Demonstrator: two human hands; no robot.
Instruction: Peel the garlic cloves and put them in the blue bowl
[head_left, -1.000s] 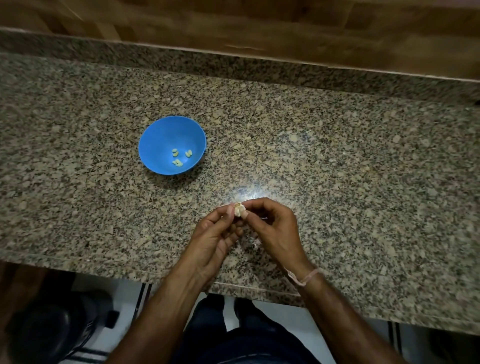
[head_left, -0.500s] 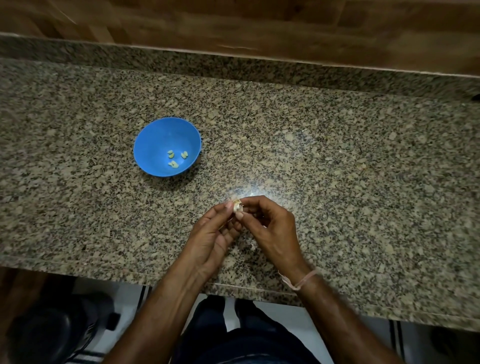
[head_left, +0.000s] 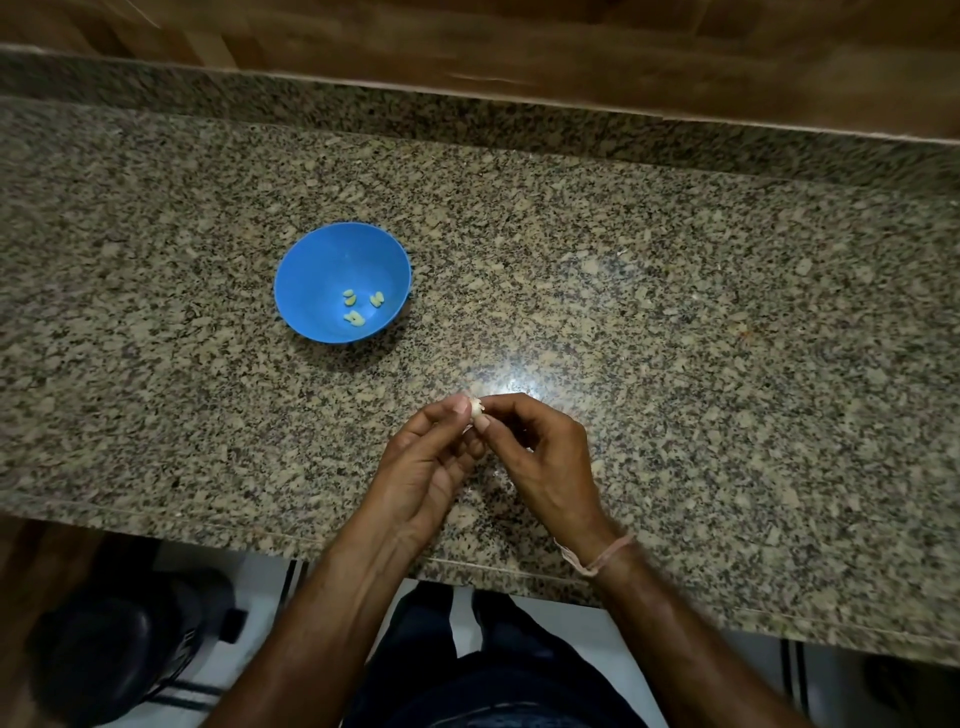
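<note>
A small pale garlic clove (head_left: 476, 407) is pinched between the fingertips of both hands above the granite counter, near its front edge. My left hand (head_left: 426, 467) grips it from the left with thumb and fingers. From the right, my right hand (head_left: 540, 457) holds it; a thin band circles that wrist. The blue bowl (head_left: 322, 270) stands up and to the left of the hands, with several peeled cloves (head_left: 360, 306) in its bottom.
The speckled granite counter (head_left: 675, 338) runs across the view, with a raised granite back edge and a wooden wall (head_left: 519, 47) behind. A bit of papery skin (head_left: 506, 475) lies under the hands. A dark round object (head_left: 119, 654) sits on the floor at lower left.
Both hands stay together on the clove, with the fingers shifting slightly around it. The bowl's place in the view shifts only with the camera.
</note>
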